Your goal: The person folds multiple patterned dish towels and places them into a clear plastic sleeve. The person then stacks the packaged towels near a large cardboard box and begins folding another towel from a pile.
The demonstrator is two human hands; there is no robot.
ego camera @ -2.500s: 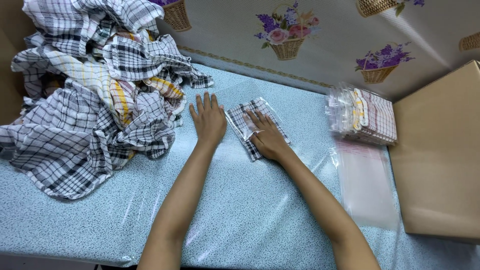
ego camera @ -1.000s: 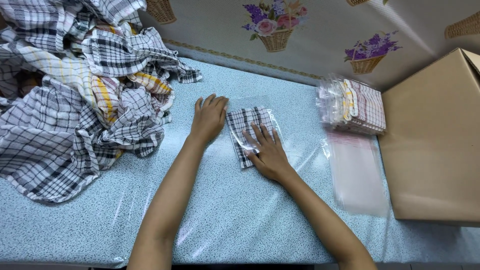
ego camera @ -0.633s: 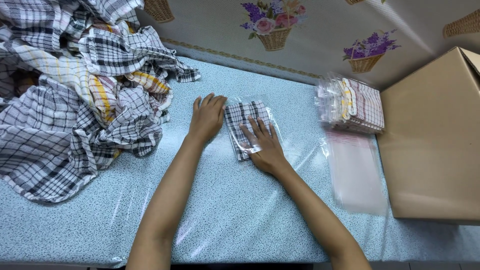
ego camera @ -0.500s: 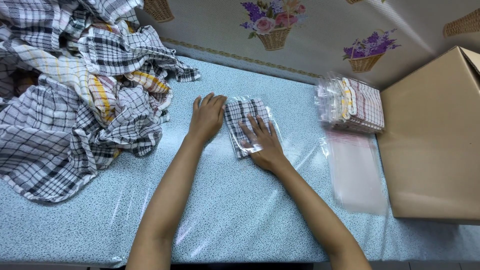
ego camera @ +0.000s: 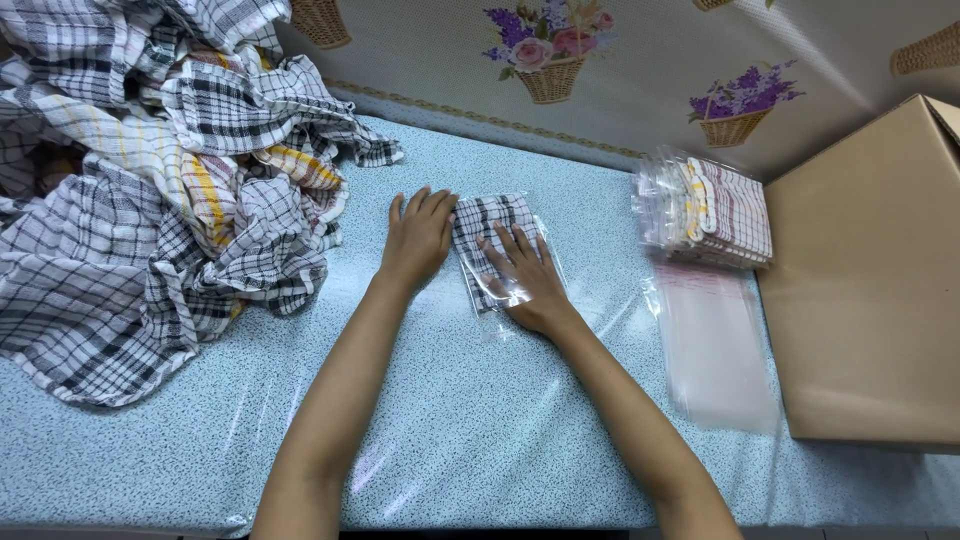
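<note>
Fingers of both hands lie flat on speckled blue table (ego camera: 480,420) below floral wall (ego camera: 620,90).

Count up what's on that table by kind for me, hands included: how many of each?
Hands: 2, left hand and right hand
Bagged folded cloth under the hands: 1
Heap of loose checked cloths: 1
Stack of bagged cloths: 1
Pile of empty clear bags: 1
Cardboard box: 1
Total: 7

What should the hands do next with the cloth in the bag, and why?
Probably press the right hand along the bag to flatten it: the folded cloth sits inside, both hands lie flat, the left hand at its edge, and bagged cloths are stacked nearby.
</note>
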